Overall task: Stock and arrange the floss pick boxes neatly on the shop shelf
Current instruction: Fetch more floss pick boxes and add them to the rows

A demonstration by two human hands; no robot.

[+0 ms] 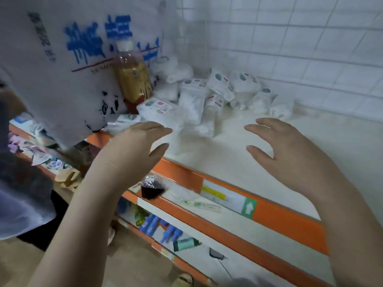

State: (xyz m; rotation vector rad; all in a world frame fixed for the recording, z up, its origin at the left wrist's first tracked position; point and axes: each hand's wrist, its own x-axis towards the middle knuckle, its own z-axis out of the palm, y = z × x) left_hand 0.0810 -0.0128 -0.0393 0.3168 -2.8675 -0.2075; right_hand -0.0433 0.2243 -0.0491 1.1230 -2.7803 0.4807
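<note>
In the head view we hold both hands above the shop shelf, the left hand at about 9 o'clock and the right hand at about 3 o'clock, each grip wide with fingers spread and holding nothing. The floss pick boxes, which look more like soft white packs here, lie in a loose heap toward 12 o'clock against the tiled wall, some tilted, some flat. A bottle of amber drink stands upright just beside the heap at 11 o'clock, with a large white bag hanging next to it. We judge the chief risk to be a sweep of our left hand knocking the bottle over, or pushing packs off the orange front edge onto the lower shelves. The bag carries blue characters that we cannot read through the blur; the pack labels are too small to read; the edge strip shows a green tag with a white arrow.
</note>
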